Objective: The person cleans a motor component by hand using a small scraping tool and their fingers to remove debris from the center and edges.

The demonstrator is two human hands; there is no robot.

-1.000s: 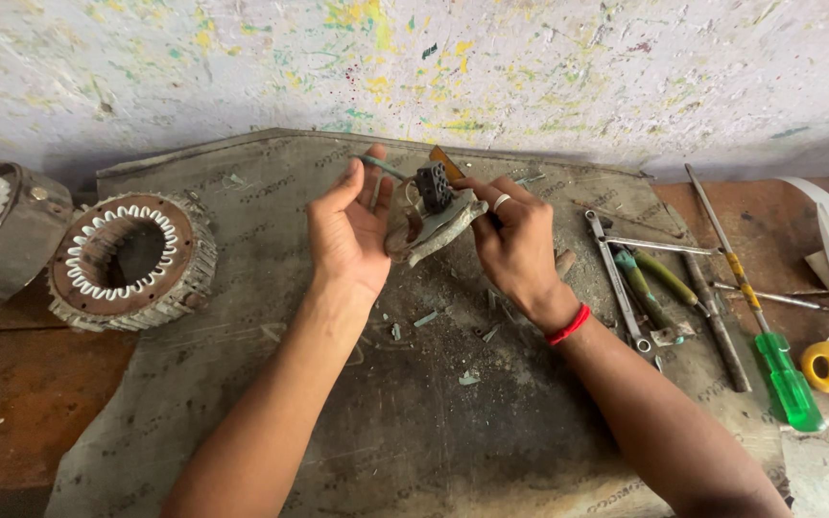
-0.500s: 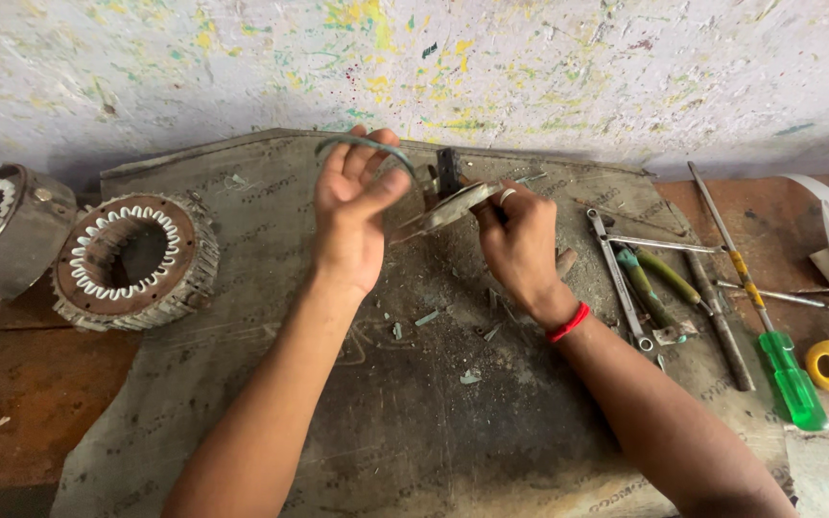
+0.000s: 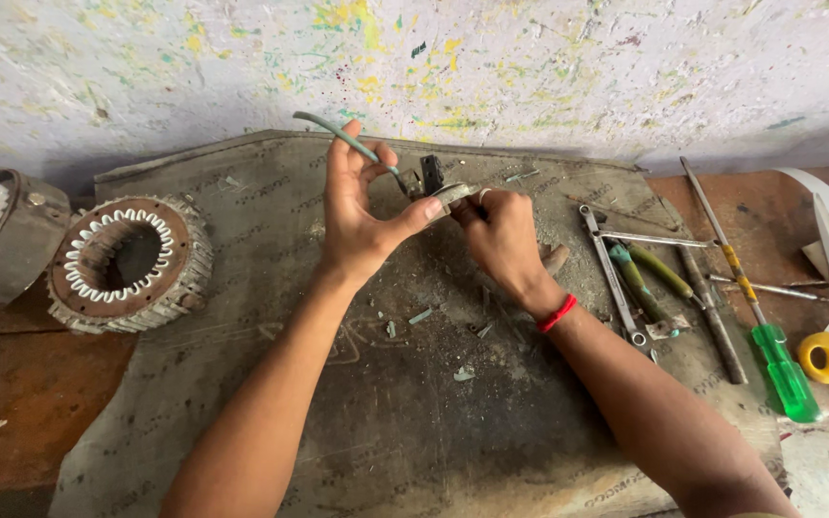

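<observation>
No packages, signs or screens in my view. Only lettering I can spot: faint pale print stamped on dark grey mat (image 3: 357,451) covering surface, one line running along mat's left part near top edge, another near bottom right corner, too worn to make out. Small pale tag-like scrap (image 3: 666,329) lying among tools right of mat centre; cannot tell whether it is label.

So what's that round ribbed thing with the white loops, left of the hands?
The round part is a ring of stacked, rusty-looking metal plates with a ribbed outer wall and a dark open hole through its middle. White loops of winding line its inner edge. It lies flat at the left edge of the grey mat, untouched, beside another round metal part.
</observation>
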